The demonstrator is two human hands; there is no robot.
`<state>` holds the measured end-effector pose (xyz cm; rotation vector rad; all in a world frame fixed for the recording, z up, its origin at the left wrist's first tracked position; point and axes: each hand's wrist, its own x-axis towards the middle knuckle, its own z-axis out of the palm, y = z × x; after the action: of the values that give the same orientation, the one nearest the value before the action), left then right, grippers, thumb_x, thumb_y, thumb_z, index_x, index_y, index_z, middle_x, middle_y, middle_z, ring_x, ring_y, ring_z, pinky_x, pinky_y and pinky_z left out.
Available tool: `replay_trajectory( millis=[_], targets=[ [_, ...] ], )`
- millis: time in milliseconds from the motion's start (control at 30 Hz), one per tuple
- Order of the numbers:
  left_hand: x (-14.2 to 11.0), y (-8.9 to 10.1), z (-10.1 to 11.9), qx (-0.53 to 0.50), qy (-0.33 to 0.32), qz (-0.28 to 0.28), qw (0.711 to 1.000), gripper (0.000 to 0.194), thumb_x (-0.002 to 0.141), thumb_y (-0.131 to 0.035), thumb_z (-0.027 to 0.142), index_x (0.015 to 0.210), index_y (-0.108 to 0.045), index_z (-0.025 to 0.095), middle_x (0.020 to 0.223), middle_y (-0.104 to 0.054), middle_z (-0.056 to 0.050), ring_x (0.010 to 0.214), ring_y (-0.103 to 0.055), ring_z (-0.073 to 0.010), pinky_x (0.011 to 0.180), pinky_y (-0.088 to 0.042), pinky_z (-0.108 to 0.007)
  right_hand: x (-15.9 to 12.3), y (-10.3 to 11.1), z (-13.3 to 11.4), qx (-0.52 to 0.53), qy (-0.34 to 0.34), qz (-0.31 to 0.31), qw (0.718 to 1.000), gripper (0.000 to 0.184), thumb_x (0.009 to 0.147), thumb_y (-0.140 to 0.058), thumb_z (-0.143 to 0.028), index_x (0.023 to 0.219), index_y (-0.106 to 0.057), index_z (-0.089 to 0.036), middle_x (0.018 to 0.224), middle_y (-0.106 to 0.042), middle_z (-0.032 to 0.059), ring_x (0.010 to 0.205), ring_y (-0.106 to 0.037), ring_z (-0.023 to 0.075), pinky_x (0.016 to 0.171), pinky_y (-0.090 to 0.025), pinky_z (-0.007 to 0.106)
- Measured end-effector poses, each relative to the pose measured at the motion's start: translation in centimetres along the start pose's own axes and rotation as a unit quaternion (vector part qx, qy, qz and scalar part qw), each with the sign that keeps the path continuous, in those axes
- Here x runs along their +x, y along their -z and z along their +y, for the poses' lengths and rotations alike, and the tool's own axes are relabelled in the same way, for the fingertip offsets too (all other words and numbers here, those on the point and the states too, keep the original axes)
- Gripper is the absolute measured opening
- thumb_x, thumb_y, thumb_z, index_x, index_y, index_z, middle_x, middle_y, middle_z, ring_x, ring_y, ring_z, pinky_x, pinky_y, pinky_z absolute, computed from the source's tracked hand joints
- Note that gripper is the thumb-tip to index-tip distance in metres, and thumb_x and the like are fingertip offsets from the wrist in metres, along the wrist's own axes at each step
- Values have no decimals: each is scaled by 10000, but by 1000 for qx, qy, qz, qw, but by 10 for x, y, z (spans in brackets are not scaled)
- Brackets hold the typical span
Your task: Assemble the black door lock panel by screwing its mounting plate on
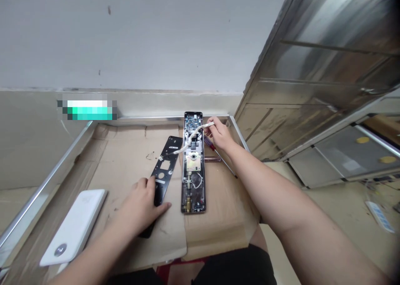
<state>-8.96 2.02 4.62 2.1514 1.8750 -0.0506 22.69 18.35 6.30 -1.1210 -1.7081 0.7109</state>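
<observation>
My left hand (pixel 145 203) lies across the lower part of a flat black panel (pixel 165 173) with cut-outs, its thumb and fingers gripping opposite edges. To the panel's right lies a long open device housing (pixel 193 189), with a blue circuit board (pixel 193 121) at the far end, a metal plate in the middle and a brass fitting nearest me. My right hand (pixel 218 134) is closed around a white sleeved cable (pixel 194 134) above the housing's far end. The cable runs left across the housing toward a connector by the panel. Parts of the right fingers are hidden.
A screwdriver (pixel 223 161) lies under my right hand, right of the housing. At left rests a white cover-like part (pixel 75 226) with a round dark button. Cardboard (pixel 215 226) covers the metal-edged table, which meets a wall; a metal cabinet (pixel 300 76) stands at right.
</observation>
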Motion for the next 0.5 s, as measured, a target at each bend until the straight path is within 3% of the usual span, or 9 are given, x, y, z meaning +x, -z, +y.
replay_trajectory(
  millis=[100, 233, 500],
  targets=[
    [1, -4, -2, 3, 32, 1, 999, 904, 673, -654, 690, 1374, -470, 150, 1250, -590, -244, 1121, -598, -419, 947, -471, -490, 0, 0, -1, -4, -2, 1, 1000, 160, 985, -402, -385, 942, -489, -258, 763, -643, -12, 679, -613, 169, 672, -476, 295],
    [17, 5, -6, -35, 63, -37, 997, 942, 610, -715, 659, 1341, -451, 127, 1256, -574, -241, 1070, -625, -386, 885, -503, -441, -1, 0, 0, -7, -2, -1, 1000, 131, 972, -414, -358, 942, -492, -258, 763, -652, -14, 673, -624, 172, 670, -477, 298],
    [31, 18, -13, -1, 21, -6, 1000, 911, 636, -702, 490, 1404, -407, 100, 1299, -575, -235, 1169, -589, -390, 947, -483, -435, 1, 0, 2, -14, 1, -7, 1000, 81, 953, -432, -312, 959, -494, -262, 768, -663, -18, 694, -635, 181, 682, -485, 304]
  ],
)
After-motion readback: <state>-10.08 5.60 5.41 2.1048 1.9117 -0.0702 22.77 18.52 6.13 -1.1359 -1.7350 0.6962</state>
